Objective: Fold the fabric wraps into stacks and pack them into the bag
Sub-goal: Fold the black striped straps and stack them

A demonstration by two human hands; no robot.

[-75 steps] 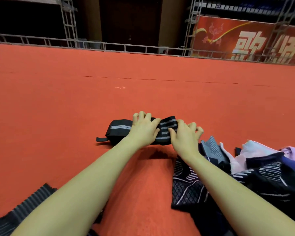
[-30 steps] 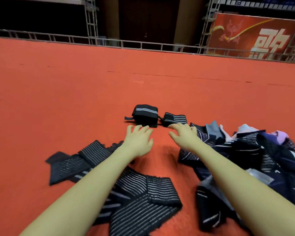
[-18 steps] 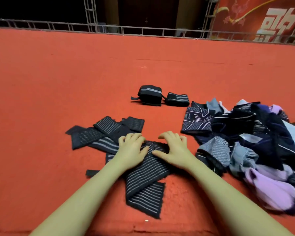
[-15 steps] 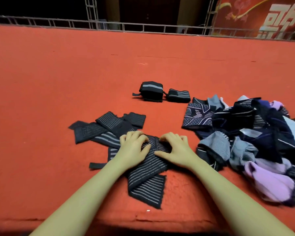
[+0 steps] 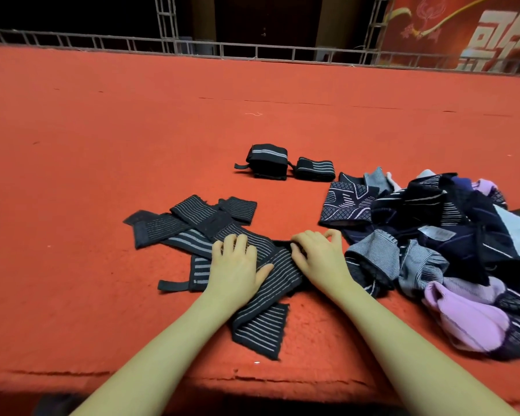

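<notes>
**Third wrap on the carpet, fold about to start**

Head view. We see both bare forearms reaching forward over a red carpeted platform. The left hand lies flat, fingers straight, pressing on a long black elastic wrap with thin grey stripes that runs diagonally under it toward us. The right hand has its fingers curled over the far end of that same wrap, pinching its edge. More loose black striped wraps lie crossed over one another just left of and beyond the left hand. Further out sit two finished bundles side by side, nearly touching: a larger black folded wrap with one grey band and a smaller black striped roll. To the right lies a mixed heap of navy, grey and lilac fabric pieces, close beside the right hand. We see no bag in this view.

We judge the step to be folding, early: two done, much left, packing not begun. The next move likely calls for the right hand to carry its end over while the left pins the strip, keeping edges lined up so the elastic does not spring open.
</notes>
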